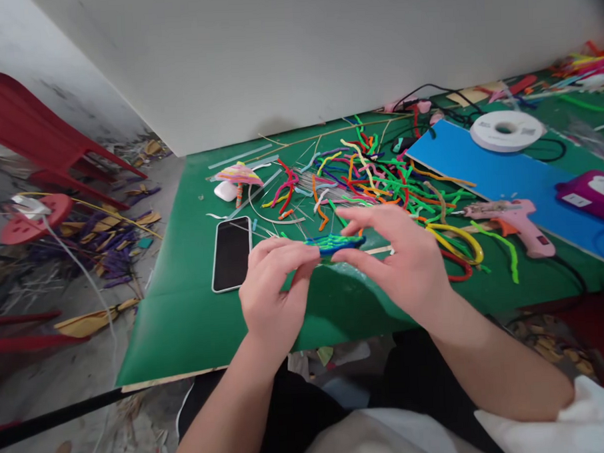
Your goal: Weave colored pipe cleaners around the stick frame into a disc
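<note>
Above the table's front part I hold a small flat craft piece of blue and green pipe cleaners (335,244), its blue edge facing me. My left hand (274,288) is closed, pinching the left end between thumb and fingers. At the right end is my right hand (403,255), its thumb along the lower edge and other fingers curled around the far side. The right index finger is raised off the piece. Behind my hands lies a tangled heap of coloured pipe cleaners (359,170). A phone (232,254) lies left of my left hand.
A pink glue gun (514,220) with a black cord lies at right, near a blue board (504,171) bearing a white spool (507,131). A striped pipe-cleaner umbrella shape (238,176) and a white case (225,191) are at back left. A red chair (37,124) stands beyond the green table's left edge.
</note>
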{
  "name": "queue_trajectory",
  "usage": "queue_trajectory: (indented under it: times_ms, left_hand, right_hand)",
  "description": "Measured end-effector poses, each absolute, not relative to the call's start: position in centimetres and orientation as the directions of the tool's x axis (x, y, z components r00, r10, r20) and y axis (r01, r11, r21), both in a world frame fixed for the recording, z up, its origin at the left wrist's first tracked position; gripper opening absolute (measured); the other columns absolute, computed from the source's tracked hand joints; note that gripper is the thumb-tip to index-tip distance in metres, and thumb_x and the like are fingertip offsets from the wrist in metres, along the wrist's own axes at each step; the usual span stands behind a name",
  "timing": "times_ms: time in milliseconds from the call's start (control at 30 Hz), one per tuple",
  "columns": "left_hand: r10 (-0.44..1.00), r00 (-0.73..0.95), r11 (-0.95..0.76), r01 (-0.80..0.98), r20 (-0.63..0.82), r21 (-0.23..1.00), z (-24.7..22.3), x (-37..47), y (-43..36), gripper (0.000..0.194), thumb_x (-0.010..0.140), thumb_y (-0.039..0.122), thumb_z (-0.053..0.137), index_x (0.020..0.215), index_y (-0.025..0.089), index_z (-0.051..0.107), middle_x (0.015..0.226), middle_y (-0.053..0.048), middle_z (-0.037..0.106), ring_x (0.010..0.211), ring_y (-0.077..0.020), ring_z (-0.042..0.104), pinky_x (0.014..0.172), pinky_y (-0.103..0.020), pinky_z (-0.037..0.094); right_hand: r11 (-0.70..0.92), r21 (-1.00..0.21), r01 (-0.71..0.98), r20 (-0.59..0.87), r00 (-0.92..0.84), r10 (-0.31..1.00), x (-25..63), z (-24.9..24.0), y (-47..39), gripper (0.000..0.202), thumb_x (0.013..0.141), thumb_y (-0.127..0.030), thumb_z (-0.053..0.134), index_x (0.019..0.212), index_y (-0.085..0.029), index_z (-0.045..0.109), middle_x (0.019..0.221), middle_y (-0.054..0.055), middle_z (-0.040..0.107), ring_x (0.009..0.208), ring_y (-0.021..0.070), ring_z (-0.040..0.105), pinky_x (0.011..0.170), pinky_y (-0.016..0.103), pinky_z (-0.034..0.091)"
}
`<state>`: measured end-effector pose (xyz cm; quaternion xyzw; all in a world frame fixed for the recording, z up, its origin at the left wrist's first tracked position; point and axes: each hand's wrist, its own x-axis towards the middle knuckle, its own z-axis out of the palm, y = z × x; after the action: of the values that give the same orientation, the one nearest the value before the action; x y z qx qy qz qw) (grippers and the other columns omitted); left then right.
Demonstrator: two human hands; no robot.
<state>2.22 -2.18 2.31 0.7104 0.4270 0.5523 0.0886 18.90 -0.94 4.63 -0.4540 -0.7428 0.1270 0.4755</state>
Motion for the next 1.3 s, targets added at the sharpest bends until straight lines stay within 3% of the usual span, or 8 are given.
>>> queue_trajectory:
  times_ms: [67, 133, 267, 333, 433, 833, 1100, 1300]
  left_hand:
    - [0.73, -0.041, -0.588, 0.471, 0.682, 0.658, 2.4, 2.3, -2.2, 0.026, 0.068, 0.001, 0.062, 0.084, 0.022, 0.063, 0.078, 0.001, 0.065, 0.079, -0.0142, 0.058, 0.083, -0.038, 0.046]
    - [0.738, -0.082, -0.575, 0.443, 0.67, 0.687, 2.4, 2.3, -2.2, 0.025, 0.068, 0.002, 0.062, 0.084, 0.022, 0.063, 0.078, 0.001, 0.065, 0.079, -0.0139, 0.058, 0.087, -0.04, 0.044]
    - [0.735, -0.074, -0.586, 0.431, 0.674, 0.686, 2.5, 2.4, -2.3, 0.027, 0.067, 0.002, 0.063, 0.085, 0.022, 0.064, 0.077, 0.002, 0.065, 0.079, -0.0137, 0.058, 0.087, -0.04, 0.044]
    - [0.727, -0.055, -0.588, 0.463, 0.684, 0.663, 2.6, 2.5, -2.3, 0.027, 0.067, 0.002, 0.064, 0.084, 0.022, 0.064, 0.077, 0.002, 0.065, 0.076, -0.0128, 0.058, 0.088, -0.041, 0.043]
    - [0.721, -0.031, -0.58, 0.52, 0.693, 0.627, 2.7, 2.5, -2.5, 0.026, 0.067, 0.002, 0.064, 0.083, 0.022, 0.064, 0.076, 0.003, 0.066, 0.073, -0.0117, 0.059, 0.091, -0.042, 0.042]
    - [0.603, 0.091, -0.603, 0.702, 0.792, 0.379, 2.6, 2.5, -2.5, 0.025, 0.067, 0.006, 0.066, 0.087, 0.021, 0.063, 0.074, 0.003, 0.069, 0.074, -0.0125, 0.063, 0.095, -0.041, 0.038]
    - [0.66, 0.061, -0.595, 0.652, 0.749, 0.47, 2.6, 2.5, -2.5, 0.021, 0.069, 0.008, 0.064, 0.084, 0.022, 0.065, 0.075, 0.002, 0.068, 0.073, -0.0131, 0.063, 0.091, -0.041, 0.042]
    - [0.688, -0.098, -0.463, 0.704, 0.719, 0.539, 2.6, 3.0, -3.1, 0.017, 0.067, 0.014, 0.067, 0.081, 0.023, 0.067, 0.095, -0.002, 0.061, 0.092, -0.0185, 0.056, 0.085, -0.038, 0.045]
  right_hand:
    - [0.553, -0.569, 0.608, 0.658, -0.068, 0.75, 19.3, 4.9, -1.1, 0.03, 0.071, -0.029, 0.065, 0.1, -0.022, 0.062, 0.086, 0.004, 0.065, 0.083, 0.0176, 0.058, 0.076, 0.032, 0.047]
    - [0.516, -0.638, 0.572, 0.621, -0.014, 0.784, 19.5, 5.0, -1.3, 0.025, 0.073, -0.029, 0.063, 0.097, -0.022, 0.064, 0.089, 0.005, 0.064, 0.071, 0.0145, 0.059, 0.064, 0.028, 0.049]
    - [0.24, -0.943, 0.228, 0.216, -0.127, 0.968, 18.7, 4.6, -1.6, 0.022, 0.078, -0.035, 0.055, 0.092, -0.019, 0.063, 0.062, -0.001, 0.06, 0.039, 0.006, 0.05, 0.034, 0.018, 0.041]
    - [0.057, -0.997, 0.044, 0.048, -0.194, 0.98, 18.1, 4.3, -1.5, 0.023, 0.079, -0.037, 0.053, 0.088, -0.018, 0.061, 0.046, -0.006, 0.052, 0.033, 0.0066, 0.047, 0.03, 0.016, 0.039]
    - [-0.075, -0.987, -0.139, -0.042, -0.222, 0.974, 17.5, 3.8, -1.3, 0.02, 0.075, -0.036, 0.058, 0.082, -0.018, 0.057, 0.043, -0.007, 0.051, 0.034, 0.0083, 0.051, 0.031, 0.017, 0.043]
    - [-0.013, -0.993, -0.121, 0.001, -0.114, 0.994, 17.3, 4.0, -1.5, 0.018, 0.07, -0.033, 0.063, 0.075, -0.017, 0.057, 0.046, -0.006, 0.056, 0.038, 0.0105, 0.057, 0.035, 0.017, 0.047]
    - [-0.034, -0.994, -0.101, -0.015, -0.18, 0.984, 17.4, 4.0, -1.5, 0.021, 0.073, -0.036, 0.06, 0.079, -0.017, 0.055, 0.041, -0.007, 0.051, 0.034, 0.0098, 0.054, 0.031, 0.017, 0.045]
    - [0.171, -0.985, 0.038, 0.167, -0.102, 0.981, 16.9, 3.8, -2.0, 0.012, 0.077, -0.029, 0.057, 0.079, -0.017, 0.056, 0.059, -0.004, 0.057, 0.04, 0.0069, 0.056, 0.037, 0.016, 0.047]
